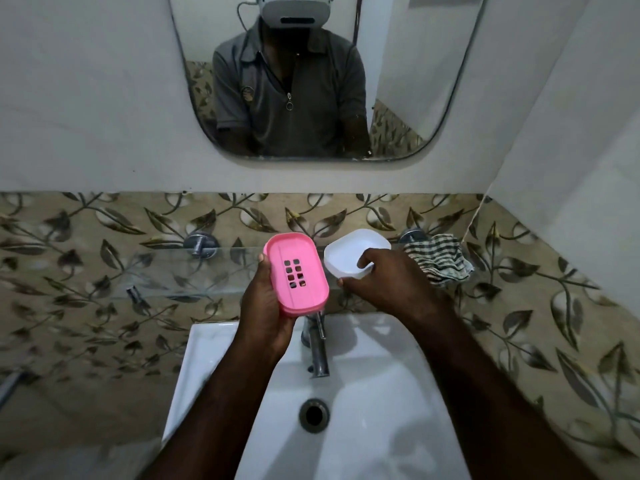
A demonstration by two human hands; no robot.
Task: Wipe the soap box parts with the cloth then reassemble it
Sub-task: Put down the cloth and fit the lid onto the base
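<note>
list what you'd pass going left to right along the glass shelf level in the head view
chrome shelf bracket -> pink slotted tray -> white dish -> checked cloth

1. You are holding the pink soap box tray (297, 273) in your left hand (265, 317). Its long side is running away from you, and its holed face, with a block of small rectangular drain holes, is showing toward you.
2. You are gripping the white soap box base (349, 252) by its near rim with your right hand (391, 282), fingers curling into its hollow. It is sitting open side up, just right of the pink tray.
3. The checked cloth (438, 259) is lying crumpled on the glass shelf (194, 271), just right of the white base.
</note>
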